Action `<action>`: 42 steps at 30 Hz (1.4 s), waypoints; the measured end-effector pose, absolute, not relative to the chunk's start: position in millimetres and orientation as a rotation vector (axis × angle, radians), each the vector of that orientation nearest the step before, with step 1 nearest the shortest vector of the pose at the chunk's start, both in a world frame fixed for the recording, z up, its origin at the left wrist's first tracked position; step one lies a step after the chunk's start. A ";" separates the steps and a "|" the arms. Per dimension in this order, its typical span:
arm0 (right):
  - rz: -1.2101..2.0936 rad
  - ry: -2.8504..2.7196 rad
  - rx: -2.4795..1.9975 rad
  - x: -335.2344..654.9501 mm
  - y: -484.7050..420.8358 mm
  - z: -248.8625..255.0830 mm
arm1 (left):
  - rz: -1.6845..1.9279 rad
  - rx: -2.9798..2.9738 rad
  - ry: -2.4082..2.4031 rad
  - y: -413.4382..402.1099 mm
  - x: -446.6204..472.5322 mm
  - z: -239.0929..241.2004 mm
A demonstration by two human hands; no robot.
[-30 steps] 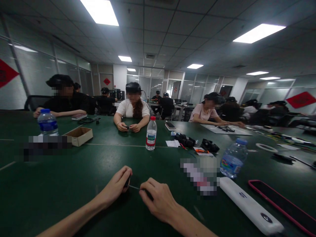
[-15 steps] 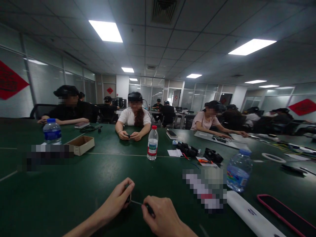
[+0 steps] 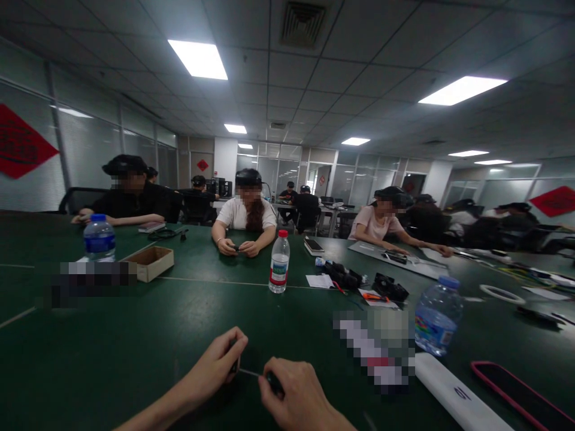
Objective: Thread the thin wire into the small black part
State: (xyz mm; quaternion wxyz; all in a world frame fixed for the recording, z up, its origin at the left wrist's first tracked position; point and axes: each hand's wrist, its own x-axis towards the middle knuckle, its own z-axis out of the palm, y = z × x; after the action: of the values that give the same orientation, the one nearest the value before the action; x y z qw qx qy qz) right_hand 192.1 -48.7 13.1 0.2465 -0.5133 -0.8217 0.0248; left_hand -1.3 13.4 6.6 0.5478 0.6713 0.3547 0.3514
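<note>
My left hand (image 3: 215, 365) rests on the green table (image 3: 135, 341) near the bottom edge of the view, fingers pinched on a small dark piece. My right hand (image 3: 294, 398) sits just to its right, also closed in a pinch. A thin wire (image 3: 249, 373) stretches between the two hands, each end held by one of them. What the dark piece is I cannot make out.
A white oblong case (image 3: 453, 392) and a pink-edged phone (image 3: 521, 398) lie at the right. Water bottles (image 3: 279, 261) (image 3: 436, 315) (image 3: 99, 237) stand on the table, with a cardboard box (image 3: 153, 263) at left. Several people sit working along the far side.
The view has tilted upward, so my hands sit lower in the picture. Both hands keep their pinch on the wire; nothing else moved.
</note>
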 end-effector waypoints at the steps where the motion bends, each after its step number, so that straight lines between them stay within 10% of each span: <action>1: 0.065 -2.246 -1.397 192.2 -48.6 13.0 | 0.829 1.599 0.840 13.4 -1.4 6.8; 42: 0.127 -2.213 -1.477 191.4 -48.1 15.0 | 0.816 1.642 0.782 14.4 -4.0 8.5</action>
State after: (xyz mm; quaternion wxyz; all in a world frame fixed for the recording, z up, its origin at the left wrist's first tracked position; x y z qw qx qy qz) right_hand 191.4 -48.1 15.0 0.2367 -0.5389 -0.8071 0.0463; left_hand -4.0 14.4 8.5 0.5430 0.6917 0.3294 0.3437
